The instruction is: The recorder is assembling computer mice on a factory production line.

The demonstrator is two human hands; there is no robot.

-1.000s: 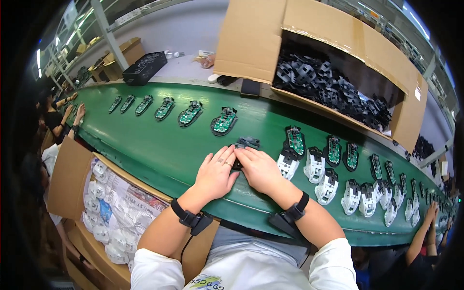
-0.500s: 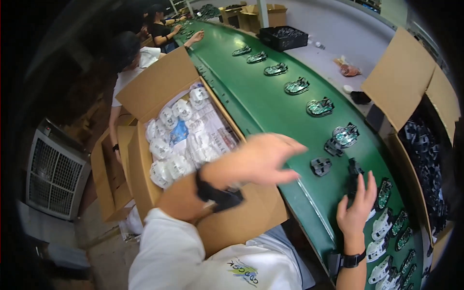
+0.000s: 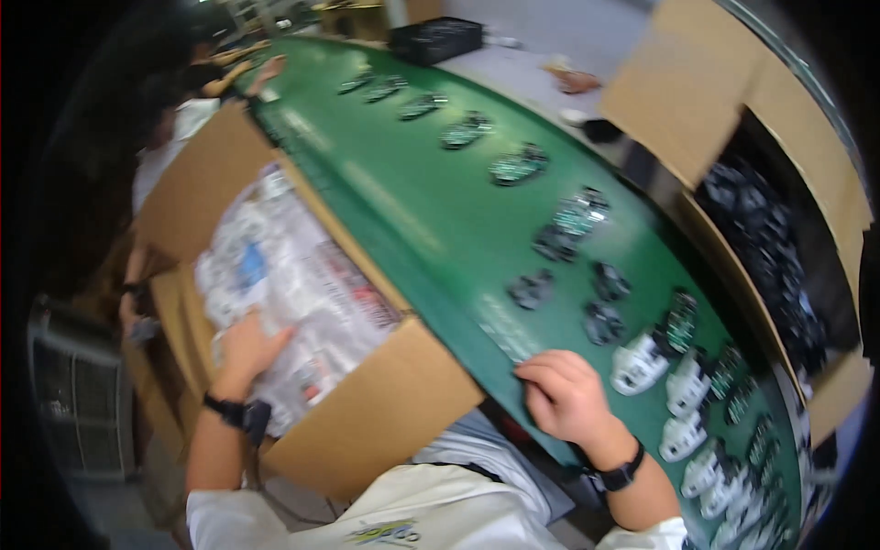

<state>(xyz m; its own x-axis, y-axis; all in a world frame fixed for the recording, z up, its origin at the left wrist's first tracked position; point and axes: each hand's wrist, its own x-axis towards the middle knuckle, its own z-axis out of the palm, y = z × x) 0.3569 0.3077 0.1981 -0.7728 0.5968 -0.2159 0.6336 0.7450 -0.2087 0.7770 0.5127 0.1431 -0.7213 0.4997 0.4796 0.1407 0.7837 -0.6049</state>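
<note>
Both hands are apart from each other: the left hand (image 3: pixel 254 346) is at eight o'clock, thumb spread from its blurred fingers, over the white parts (image 3: pixel 223 258) packed in a carton; I cannot tell whether it grips one. Between four and five o'clock, the right hand (image 3: pixel 561 392) curls its fingers toward the thumb at the near edge of the belt; whether it pinches anything, I cannot tell.

Largest is the green belt (image 3: pixel 385 206), slanting from eleven o'clock to four. Against its near side, between eight and nine, stands the open carton (image 3: pixel 371 412) with those white parts, a small blue piece (image 3: pixel 250 264) among them. Beyond the far side, between two and three, another carton (image 3: pixel 678 101) gapes open, heaped with dark pieces (image 3: pixel 756 225). A co-worker in a white top (image 3: pixel 195 117) is at ten o'clock, and a black tray (image 3: pixel 436 41) sits at twelve.

On the belt, white shells (image 3: pixel 640 364) with dark ends cluster at four o'clock beside green boards on dark bases. More boards (image 3: pixel 519 165) line up from eleven round to two. Several loose dark parts (image 3: pixel 532 290) lie near three o'clock, their details smeared. Black wristbands (image 3: pixel 623 467) circle both wrists.
</note>
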